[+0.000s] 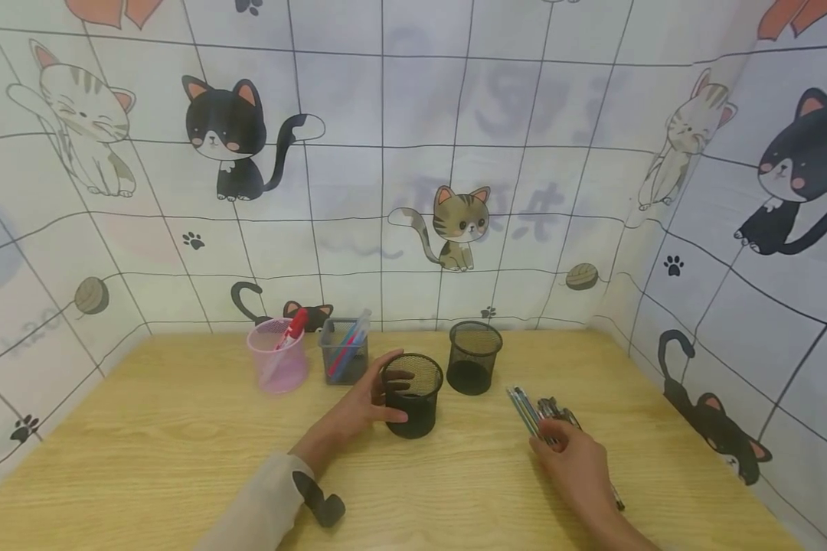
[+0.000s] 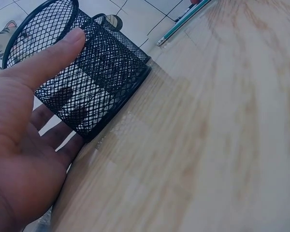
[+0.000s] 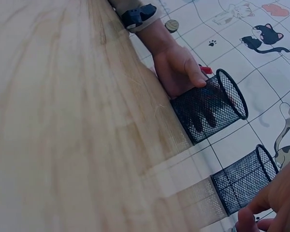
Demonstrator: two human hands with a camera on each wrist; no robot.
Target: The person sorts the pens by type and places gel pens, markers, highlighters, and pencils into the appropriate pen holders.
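Note:
My left hand (image 1: 368, 398) holds a round black mesh pen cup (image 1: 416, 413), the thumb on its near side and the fingers round the back. The cup stands upright on the table, its rim toward the top. At the right, my right hand (image 1: 579, 467) bends over a group of slim writing sticks. Thumb and fingertips pinch teal pencils (image 1: 524, 409), whose far ends point toward the back. Beside them, several dark pens (image 1: 557, 412) lie partly hidden under that hand. A second black mesh pen cup (image 1: 473, 367) stands behind, between the two hands.
A pink mesh cup (image 1: 278, 371) with a red marker (image 1: 292, 329) stands at the back left. Next to it is a square grey mesh holder (image 1: 334, 367) with several pens. A cat-printed wall covering (image 1: 413, 115) closes off the wooden table (image 1: 179, 444) at the back and sides.

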